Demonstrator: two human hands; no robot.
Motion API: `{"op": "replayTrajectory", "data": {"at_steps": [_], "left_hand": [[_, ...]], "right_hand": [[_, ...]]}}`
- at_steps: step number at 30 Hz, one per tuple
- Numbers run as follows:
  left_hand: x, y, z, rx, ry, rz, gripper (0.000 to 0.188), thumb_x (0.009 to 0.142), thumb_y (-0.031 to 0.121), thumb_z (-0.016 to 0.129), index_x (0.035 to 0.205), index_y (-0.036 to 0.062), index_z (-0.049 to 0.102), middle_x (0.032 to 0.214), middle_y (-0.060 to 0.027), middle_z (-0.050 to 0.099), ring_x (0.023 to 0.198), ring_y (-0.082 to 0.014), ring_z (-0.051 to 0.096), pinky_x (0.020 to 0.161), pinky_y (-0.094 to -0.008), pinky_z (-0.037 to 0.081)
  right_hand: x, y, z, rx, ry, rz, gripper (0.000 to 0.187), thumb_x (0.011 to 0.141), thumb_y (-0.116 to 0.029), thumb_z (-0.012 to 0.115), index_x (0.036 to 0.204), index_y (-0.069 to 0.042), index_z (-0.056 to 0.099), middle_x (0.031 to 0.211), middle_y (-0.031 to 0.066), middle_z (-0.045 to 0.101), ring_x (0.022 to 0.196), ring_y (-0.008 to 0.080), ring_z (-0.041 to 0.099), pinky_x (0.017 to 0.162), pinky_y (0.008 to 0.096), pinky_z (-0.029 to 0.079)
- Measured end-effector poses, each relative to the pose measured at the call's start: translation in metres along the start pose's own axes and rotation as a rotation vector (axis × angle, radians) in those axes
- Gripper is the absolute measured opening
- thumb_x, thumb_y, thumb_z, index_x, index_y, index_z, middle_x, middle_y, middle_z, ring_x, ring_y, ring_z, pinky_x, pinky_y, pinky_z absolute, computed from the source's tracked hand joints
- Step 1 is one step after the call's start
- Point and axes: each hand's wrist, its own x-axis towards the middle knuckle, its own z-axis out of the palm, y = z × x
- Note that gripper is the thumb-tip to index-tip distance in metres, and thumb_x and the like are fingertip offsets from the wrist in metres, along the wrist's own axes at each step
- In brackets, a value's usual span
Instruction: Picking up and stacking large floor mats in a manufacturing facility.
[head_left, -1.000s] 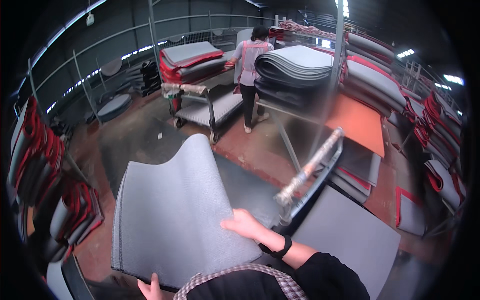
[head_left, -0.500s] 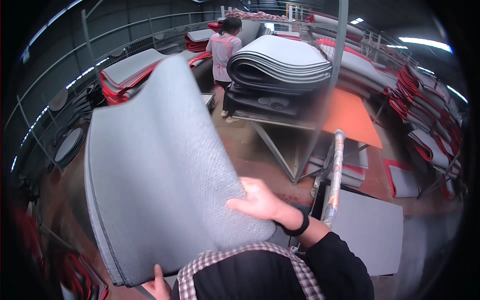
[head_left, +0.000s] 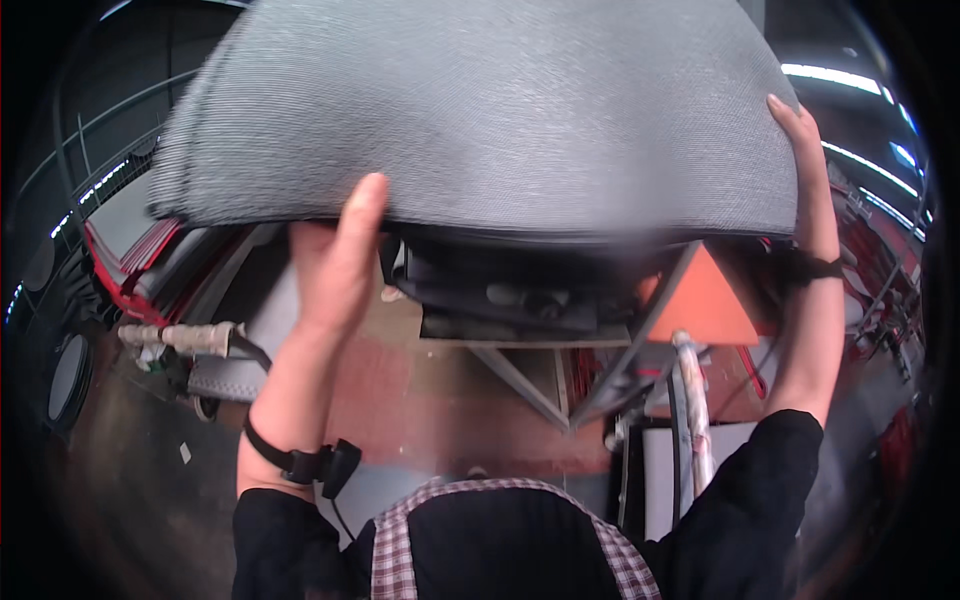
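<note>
Grey, finely ribbed mats (head_left: pixel 480 130), held up in front of me, fill the upper middle of the head view. Their dark near edge hangs over a frame table. My left hand (head_left: pixel 340 255) is closed on that edge, thumb on top and fingers hidden beneath. At the far right side, my right hand (head_left: pixel 800 135) grips the mats by their edge; most of its fingers are out of sight. Under the mats, a dark folded stack (head_left: pixel 520 290) lies on the table (head_left: pixel 525 343), its upper part covered from view.
An orange panel (head_left: pixel 708 300) slants beside the table. Nearer to me stand a wrapped bar (head_left: pixel 693 410) on the right and another wrapped bar (head_left: pixel 180 338) on the left. Red-edged grey mats (head_left: pixel 125 245) are piled at the left.
The mats have swung from my left up to the front, over the table, and lie flatter. Both hands have risen and moved apart; the person ahead is now mostly hidden.
</note>
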Motion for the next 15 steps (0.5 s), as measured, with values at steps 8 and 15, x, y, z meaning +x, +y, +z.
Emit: {"op": "replayTrajectory", "data": {"at_steps": [8, 15], "left_hand": [[0.055, -0.258, 0.075, 0.174, -0.165, -0.667, 0.04, 0.083, 0.031, 0.058, 0.09, -0.008, 0.058, 0.08, -0.0062, 0.06, 0.068, -0.0102, 0.054, 0.065, -0.0256, 0.045], [0.12, -0.22, -0.001, -0.72, -0.944, -1.216, 0.041, 0.093, 0.02, 0.037, 0.123, -0.0066, 0.032, 0.127, -0.02, 0.04, 0.106, -0.02, 0.053, 0.088, -0.0278, 0.043]], "right_hand": [[0.15, 0.275, -0.051, -0.809, -0.204, 0.41, 0.049, 0.082, -0.04, 0.053, 0.096, 0.007, 0.057, 0.08, 0.0122, 0.061, 0.07, 0.0178, 0.057, 0.064, 0.0322, 0.045], [0.137, 0.289, 0.042, -1.457, -0.174, 0.338, 0.035, 0.075, -0.018, 0.058, 0.099, 0.007, 0.052, 0.098, 0.0262, 0.055, 0.096, 0.0356, 0.054, 0.082, 0.0377, 0.041]]}}
